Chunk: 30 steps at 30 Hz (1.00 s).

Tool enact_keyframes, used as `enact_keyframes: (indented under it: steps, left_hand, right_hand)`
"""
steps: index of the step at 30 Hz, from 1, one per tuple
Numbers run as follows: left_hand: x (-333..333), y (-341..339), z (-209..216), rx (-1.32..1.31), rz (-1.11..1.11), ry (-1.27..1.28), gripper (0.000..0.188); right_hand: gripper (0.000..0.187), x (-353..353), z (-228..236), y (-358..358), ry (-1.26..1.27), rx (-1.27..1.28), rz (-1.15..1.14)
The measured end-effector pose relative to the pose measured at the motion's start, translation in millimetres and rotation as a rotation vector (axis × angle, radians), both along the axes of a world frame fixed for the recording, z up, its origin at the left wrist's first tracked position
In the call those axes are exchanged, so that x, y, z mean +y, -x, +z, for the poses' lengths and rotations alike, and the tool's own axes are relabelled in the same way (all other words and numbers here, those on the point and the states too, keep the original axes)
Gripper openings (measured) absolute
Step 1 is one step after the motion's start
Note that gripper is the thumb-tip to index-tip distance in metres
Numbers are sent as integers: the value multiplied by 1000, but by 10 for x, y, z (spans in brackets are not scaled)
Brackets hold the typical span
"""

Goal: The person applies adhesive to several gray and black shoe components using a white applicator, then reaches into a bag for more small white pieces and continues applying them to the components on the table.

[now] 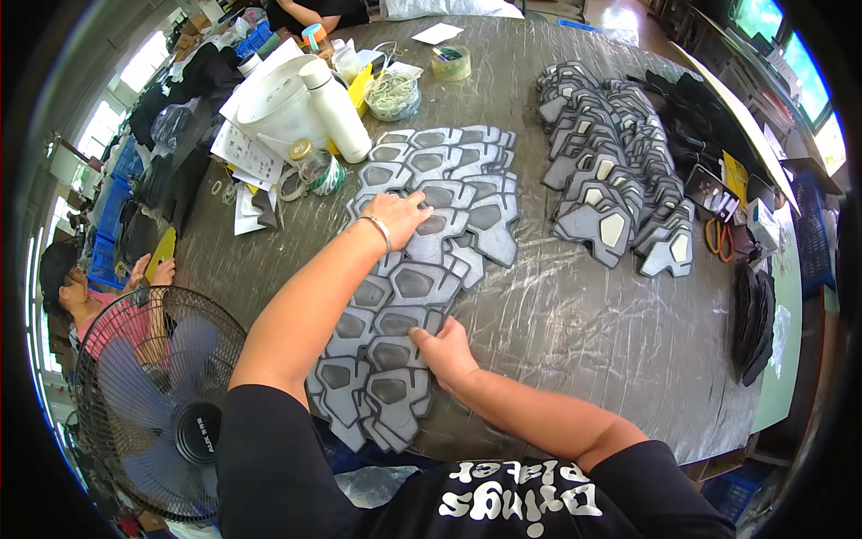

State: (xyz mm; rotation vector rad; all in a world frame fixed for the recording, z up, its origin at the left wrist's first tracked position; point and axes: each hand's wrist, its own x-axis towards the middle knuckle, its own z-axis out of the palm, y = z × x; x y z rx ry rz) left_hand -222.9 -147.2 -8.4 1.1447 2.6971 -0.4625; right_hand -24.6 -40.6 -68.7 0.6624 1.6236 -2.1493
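Note:
Overlapping rows of grey, angular flat pieces [417, 278] with dark raised centres and black edges lie on the table before me. My left hand [395, 220], a bracelet at its wrist, rests on the upper middle of these rows. Its fingers are stretched out over one piece. Lower down, at the right edge of the rows, my right hand [446, 352] has its thumb on top of a grey piece [395, 353]. The other fingers of that hand are mostly hidden along the piece's edge. Further right lie more overlapping grey pieces [588, 193], some with pale centres.
A white bucket [283, 103], white bottle [337, 112], glass jar [319, 168] and tub of bands [392, 94] stand at far left. Scissors [719, 239], a phone [711, 193] and black fabric [754, 314] lie right. A fan [162, 404] and another person [112, 305] are left.

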Motion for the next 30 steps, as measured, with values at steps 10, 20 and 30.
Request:
enact_keyframes:
  steps: [10, 20, 30]
  left_hand:
    - [-302, -75, 29, -174, 245, -439, 53]
    - [-1618, -655, -136, -642, 1174, -881, 57]
    - [-1700, -715, -75, -960, 1254, -1046, 59]
  right_hand:
    - [40, 86, 166, 49, 243, -25, -67]
    - [34, 77, 411, 117, 434, -165, -32]
    - [37, 112, 333, 209, 375, -181, -2]
